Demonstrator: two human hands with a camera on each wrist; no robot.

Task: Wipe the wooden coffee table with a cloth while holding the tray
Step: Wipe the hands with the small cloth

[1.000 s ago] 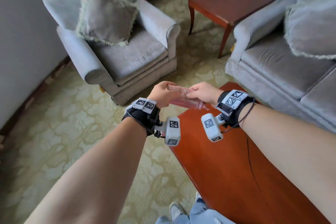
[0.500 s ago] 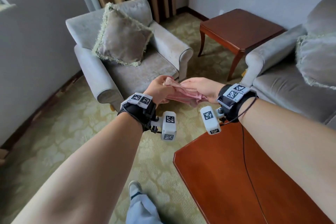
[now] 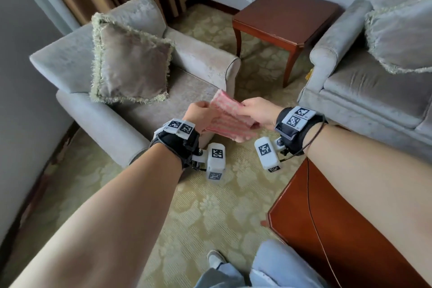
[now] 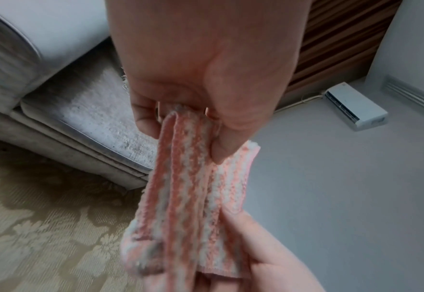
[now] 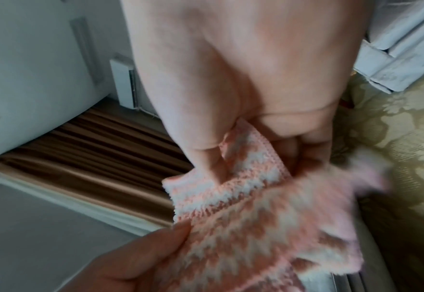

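A pink and white striped cloth (image 3: pixel 228 118) is stretched between both hands, in the air above the carpet. My left hand (image 3: pixel 198 113) pinches its left end, with the thumb pressed onto the cloth (image 4: pixel 181 187) in the left wrist view. My right hand (image 3: pixel 259 111) pinches the opposite end, thumb on top of the cloth (image 5: pixel 250 207) in the right wrist view. The wooden coffee table (image 3: pixel 346 236), glossy reddish brown, lies at the lower right under my right forearm. No tray shows in any view.
A grey armchair (image 3: pixel 131 91) with a fringed cushion (image 3: pixel 131 63) stands ahead on the left. A small wooden side table (image 3: pixel 282 16) sits in the far corner. A grey sofa (image 3: pixel 374 82) fills the right. Patterned carpet (image 3: pixel 210 213) and my own legs (image 3: pixel 257 271) lie below.
The view has shifted away from the coffee table toward the armchair. The hands have pulled apart a little, spreading the cloth wider between them.
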